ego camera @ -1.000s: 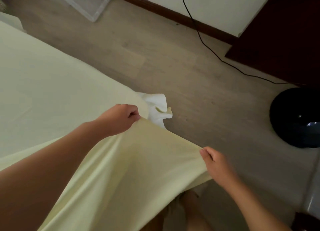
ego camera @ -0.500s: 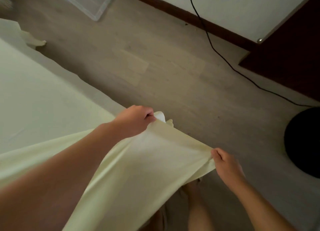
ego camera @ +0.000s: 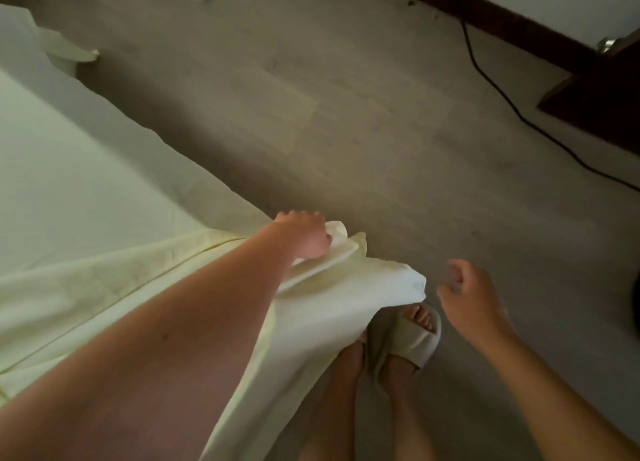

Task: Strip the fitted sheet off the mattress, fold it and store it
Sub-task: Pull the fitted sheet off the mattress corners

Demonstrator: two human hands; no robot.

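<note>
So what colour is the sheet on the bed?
The sheet is plain pale yellow, seen best in the head view.

No text, label, brand, number or sign can be read anywhere in the view. The sheet (ego camera: 104,287), the slipper (ego camera: 412,339) at lower centre and the floor (ego camera: 346,114) carry no legible marks.
</note>
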